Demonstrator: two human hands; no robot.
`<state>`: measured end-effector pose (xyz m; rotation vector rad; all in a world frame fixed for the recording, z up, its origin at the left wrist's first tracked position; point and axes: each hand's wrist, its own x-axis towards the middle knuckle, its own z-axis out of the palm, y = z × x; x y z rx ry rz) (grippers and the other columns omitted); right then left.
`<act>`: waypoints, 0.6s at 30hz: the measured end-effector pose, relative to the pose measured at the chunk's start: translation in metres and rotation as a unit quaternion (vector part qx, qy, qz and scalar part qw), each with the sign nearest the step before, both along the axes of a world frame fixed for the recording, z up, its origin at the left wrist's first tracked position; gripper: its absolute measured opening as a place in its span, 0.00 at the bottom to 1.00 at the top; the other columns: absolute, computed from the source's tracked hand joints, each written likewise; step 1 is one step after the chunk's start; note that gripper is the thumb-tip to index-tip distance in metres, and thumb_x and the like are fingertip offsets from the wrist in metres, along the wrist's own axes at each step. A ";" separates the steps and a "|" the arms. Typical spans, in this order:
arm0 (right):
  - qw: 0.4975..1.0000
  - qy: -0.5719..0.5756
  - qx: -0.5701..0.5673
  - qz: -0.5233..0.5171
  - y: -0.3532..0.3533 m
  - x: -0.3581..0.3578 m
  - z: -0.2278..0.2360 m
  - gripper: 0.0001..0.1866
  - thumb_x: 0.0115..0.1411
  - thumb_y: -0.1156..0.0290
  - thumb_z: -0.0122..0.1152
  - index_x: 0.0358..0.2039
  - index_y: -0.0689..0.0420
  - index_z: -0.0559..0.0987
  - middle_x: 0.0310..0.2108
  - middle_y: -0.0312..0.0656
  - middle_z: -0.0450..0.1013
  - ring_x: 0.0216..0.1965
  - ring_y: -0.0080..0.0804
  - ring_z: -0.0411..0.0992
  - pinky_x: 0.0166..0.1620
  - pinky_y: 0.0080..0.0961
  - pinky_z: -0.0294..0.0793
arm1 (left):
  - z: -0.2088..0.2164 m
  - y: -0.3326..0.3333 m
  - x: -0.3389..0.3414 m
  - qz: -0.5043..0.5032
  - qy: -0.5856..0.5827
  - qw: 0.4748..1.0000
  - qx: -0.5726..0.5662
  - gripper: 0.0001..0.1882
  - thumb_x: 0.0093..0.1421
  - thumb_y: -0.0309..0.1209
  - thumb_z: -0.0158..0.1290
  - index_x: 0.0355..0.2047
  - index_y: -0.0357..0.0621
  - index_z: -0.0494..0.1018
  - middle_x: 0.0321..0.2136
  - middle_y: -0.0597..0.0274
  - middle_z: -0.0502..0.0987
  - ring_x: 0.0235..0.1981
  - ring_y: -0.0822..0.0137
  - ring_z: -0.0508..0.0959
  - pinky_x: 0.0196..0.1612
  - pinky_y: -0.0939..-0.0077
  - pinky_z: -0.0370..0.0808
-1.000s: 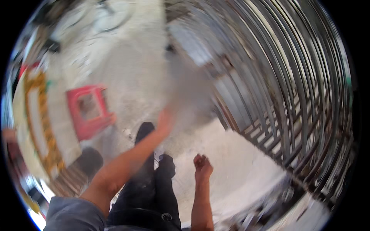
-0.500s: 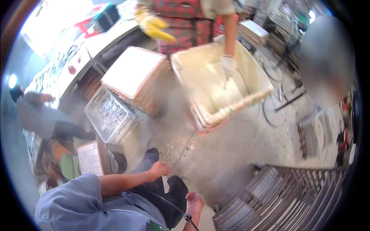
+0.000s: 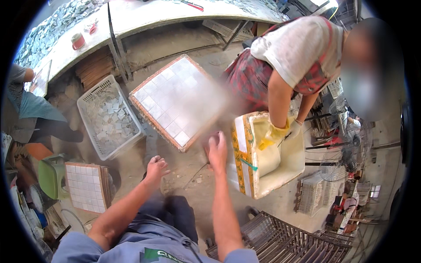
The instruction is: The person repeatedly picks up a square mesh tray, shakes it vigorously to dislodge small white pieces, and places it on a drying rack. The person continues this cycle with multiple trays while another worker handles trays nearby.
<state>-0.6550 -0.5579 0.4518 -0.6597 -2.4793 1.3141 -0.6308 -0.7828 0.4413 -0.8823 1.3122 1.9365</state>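
Note:
A stack of square boards faced with white tiles stands in front of me. My left hand is in the air short of the stack's near edge, its fingers apart, loosely bent, and holding nothing. Closer to the stack's near right corner, my right hand is raised, fingers stretched forward with nothing visible in them. A tilted white foam box with yellow tape lies just right of it. A co-worker in a red checked apron bends over the box, a yellow-gloved hand inside it.
A white plastic basket of loose tiles sits left of the stack. Another tiled stack and a green stool are at the left. A slatted metal rack stands near right. Behind runs a long worktable; another person works at far left.
The view has turned. Both my hands have moved forward toward the tiled stack, the right one most. The co-worker has bent down, and the foam box now lies tilted.

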 end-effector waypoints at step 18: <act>0.950 -0.131 0.274 0.078 0.080 -0.177 -0.008 0.25 0.53 0.58 0.48 0.45 0.65 0.68 0.44 0.55 0.65 0.49 0.49 0.59 0.53 0.37 0.54 | -0.021 0.101 -0.063 0.081 -0.080 0.979 -0.168 0.18 0.41 0.20 0.47 0.35 0.30 0.61 0.28 0.57 0.66 0.27 0.70 0.64 0.27 0.72 0.60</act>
